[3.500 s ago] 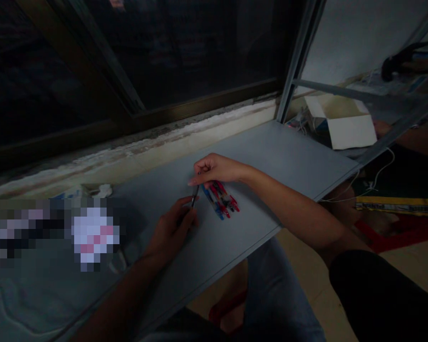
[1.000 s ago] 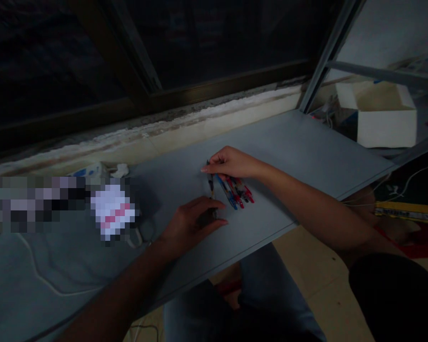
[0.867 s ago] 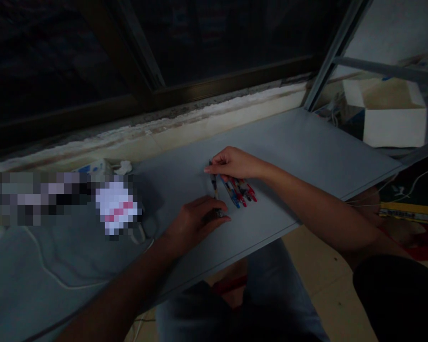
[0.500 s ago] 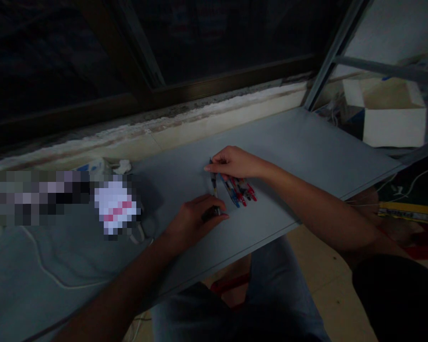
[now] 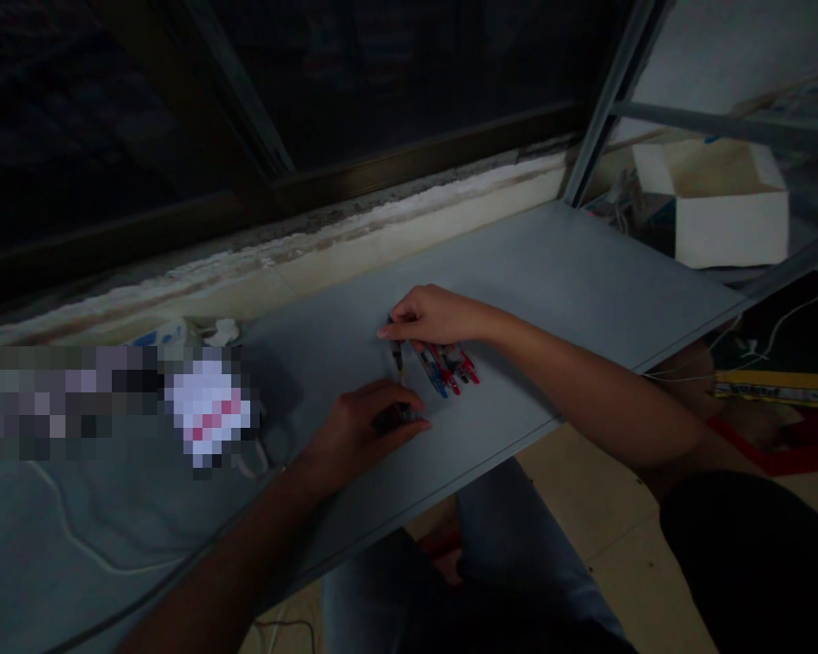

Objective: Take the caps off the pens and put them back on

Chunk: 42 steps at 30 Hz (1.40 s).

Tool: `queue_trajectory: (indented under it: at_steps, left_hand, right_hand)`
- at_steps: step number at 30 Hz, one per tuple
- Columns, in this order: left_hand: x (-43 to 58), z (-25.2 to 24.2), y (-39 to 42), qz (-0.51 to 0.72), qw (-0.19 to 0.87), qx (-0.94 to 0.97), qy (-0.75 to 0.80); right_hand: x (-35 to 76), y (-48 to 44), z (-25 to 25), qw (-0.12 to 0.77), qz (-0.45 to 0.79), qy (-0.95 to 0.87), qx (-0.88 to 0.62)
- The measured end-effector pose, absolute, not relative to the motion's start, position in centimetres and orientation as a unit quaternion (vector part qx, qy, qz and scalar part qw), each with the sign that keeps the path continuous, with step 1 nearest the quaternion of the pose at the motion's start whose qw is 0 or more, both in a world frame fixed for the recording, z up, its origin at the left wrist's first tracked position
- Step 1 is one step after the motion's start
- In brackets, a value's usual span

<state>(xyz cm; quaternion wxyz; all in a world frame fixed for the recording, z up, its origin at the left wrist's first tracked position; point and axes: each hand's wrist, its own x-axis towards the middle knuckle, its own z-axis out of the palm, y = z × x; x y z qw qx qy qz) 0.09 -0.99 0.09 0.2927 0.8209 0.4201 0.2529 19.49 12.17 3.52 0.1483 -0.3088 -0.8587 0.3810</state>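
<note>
My right hand (image 5: pixel 431 317) rests on the grey table (image 5: pixel 573 272), fingers pinched on the top of a dark pen (image 5: pixel 396 351). A small row of red and blue pens (image 5: pixel 448 370) lies under and just in front of that hand. My left hand (image 5: pixel 368 431) sits nearer me with its fingers curled around the lower end of the same dark pen. The scene is dim and the pen's middle is hard to make out.
A white open cardboard box (image 5: pixel 719 207) stands on a shelf at the right behind a metal frame post (image 5: pixel 596 109). A dark window fills the back. A blurred-out patch (image 5: pixel 208 413) and a thin white cable (image 5: pixel 74 536) lie at the left. My knees show below the table edge.
The dark pen has been lowered from the air onto the table beside the row of pens. My left hand has slid slightly toward me along it. The view has shifted a little.
</note>
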Motion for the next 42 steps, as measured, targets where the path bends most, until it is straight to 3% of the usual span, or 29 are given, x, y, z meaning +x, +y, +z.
queue_trajectory:
  at_steps: [18, 26, 37, 42]
  left_hand:
    - [0.0, -0.1, -0.9, 0.243, 0.288, 0.815, 0.440]
    - [0.1, -0.2, -0.4, 0.165, 0.187, 0.844, 0.476]
    - [-0.2, 0.2, -0.6, 0.132, 0.137, 0.855, 0.483]
    - [0.0, 0.8, -0.9, 0.178, 0.156, 0.821, 0.519]
  right_hand:
    - [19.5, 12.3, 3.6, 0.132, 0.343, -0.878, -0.306]
    - [20.0, 12.4, 3.3, 0.048, 0.146, -0.910, -0.385]
    - [19.3, 11.8, 2.8, 0.043, 0.166, -0.883, -0.437]
    - [19.0, 12.0, 3.3, 0.130, 0.333, -0.843, -0.401]
